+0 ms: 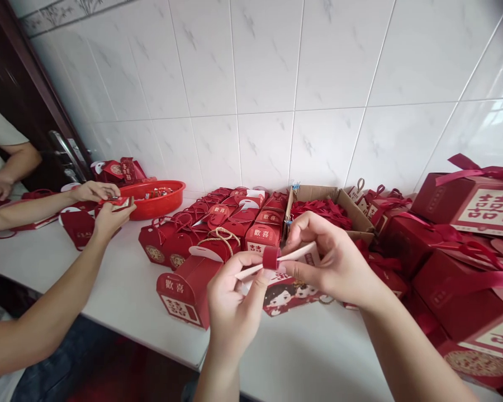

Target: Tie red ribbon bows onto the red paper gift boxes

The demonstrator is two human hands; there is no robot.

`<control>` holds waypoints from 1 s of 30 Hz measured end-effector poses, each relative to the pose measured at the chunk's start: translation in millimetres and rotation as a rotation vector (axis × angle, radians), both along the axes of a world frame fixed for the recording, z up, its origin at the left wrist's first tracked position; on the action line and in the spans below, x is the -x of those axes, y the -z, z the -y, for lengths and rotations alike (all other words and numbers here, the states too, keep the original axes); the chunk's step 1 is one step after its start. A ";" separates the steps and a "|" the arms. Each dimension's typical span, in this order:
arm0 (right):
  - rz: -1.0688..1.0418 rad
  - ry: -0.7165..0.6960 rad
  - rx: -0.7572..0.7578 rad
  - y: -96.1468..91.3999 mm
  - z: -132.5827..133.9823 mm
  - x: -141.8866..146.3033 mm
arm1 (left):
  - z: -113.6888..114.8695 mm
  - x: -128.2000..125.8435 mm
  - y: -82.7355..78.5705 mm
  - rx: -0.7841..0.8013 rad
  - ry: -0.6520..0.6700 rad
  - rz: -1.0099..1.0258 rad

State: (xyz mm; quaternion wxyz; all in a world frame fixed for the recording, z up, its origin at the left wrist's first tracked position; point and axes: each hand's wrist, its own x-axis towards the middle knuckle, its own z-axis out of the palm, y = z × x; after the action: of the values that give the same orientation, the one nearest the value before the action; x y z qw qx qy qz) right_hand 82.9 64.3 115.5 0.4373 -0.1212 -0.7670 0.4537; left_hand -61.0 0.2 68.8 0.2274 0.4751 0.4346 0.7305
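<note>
In front of me stands a red wedding candy box (291, 301) with two cartoon figures on its side. Across its pale top edges lies a dark red ribbon (270, 258), looped over them. My left hand (237, 296) pinches the left part of the top edge, with thumb and index fingertip against the ribbon. My right hand (331, 262) is closed on the right part of that edge, thumb below and fingers above. Part of the box is hidden behind both hands. Close on the left sits another red candy box (186, 285) with its handle top closed.
Several finished-looking boxes (230, 215) crowd the table by the tiled wall. A cardboard carton (360, 216) holds red ribbons. Larger ribboned boxes (452, 285) are stacked at right. At left, a co-worker's hands (109, 204) hold a small box near a red basin (174, 201); another person stands beyond.
</note>
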 end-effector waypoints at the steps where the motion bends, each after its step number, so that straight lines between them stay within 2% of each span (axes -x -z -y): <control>1: 0.056 0.015 -0.026 -1.4 -1.3 -2.5 | -0.2 0.6 -0.7 0.026 0.014 -0.025; 5: 0.299 0.105 -0.129 -5.0 -8.2 -11.3 | -4.1 2.1 -1.2 0.139 0.018 -0.144; 7: 0.369 0.136 -0.163 -5.3 -11.2 -14.6 | -6.5 0.9 -0.9 0.174 0.015 -0.140; 12: 0.459 0.132 -0.170 -7.1 -13.9 -19.1 | -11.1 -2.4 0.0 0.162 0.104 -0.056; 17: 0.584 0.245 -0.238 -9.8 -13.4 -17.3 | -18.4 1.5 4.8 0.162 0.163 -0.154; 23: 0.719 0.277 -0.314 -4.4 -14.3 -15.5 | -24.8 5.2 11.3 0.216 0.215 -0.230; 30: 0.798 0.331 -0.278 -6.9 -7.3 -17.2 | -23.2 2.4 10.2 0.244 0.239 -0.229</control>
State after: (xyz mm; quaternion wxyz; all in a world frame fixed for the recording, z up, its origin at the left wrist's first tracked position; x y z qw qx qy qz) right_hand 100.0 71.6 122.4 0.1863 -0.3477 -0.8994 0.1882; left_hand -63.4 23.4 58.6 0.3172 0.5722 0.4837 0.5814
